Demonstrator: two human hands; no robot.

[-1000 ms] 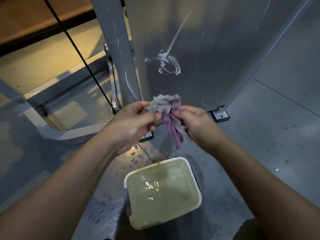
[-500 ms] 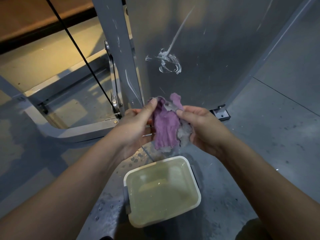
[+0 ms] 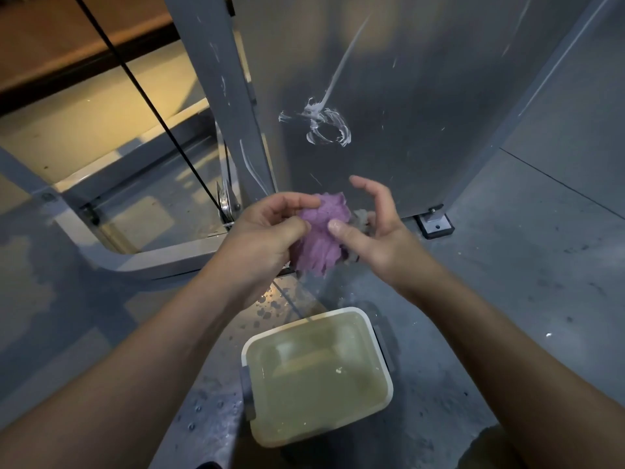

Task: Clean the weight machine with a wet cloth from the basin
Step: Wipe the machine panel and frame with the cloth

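Observation:
A wet purple and grey cloth is bunched between both hands, above and behind the basin. My left hand pinches its left edge with thumb and fingers. My right hand cups the cloth from the right, its thumb pressing on the purple side and its fingers spread loosely behind. The white rectangular basin stands on the floor below, filled with murky yellowish water. The weight machine's grey metal panel rises behind the hands and bears a white smear.
A grey upright post and a black cable stand left of the panel, with a pulley at its foot. The machine's base frame curves along the floor at left. A bolted foot plate sits right. Water drops spot the floor.
The cloth has been turned and gathered into a tighter bunch with the purple side facing me. My right hand's fingers have loosened and spread behind it. The basin water has calmed.

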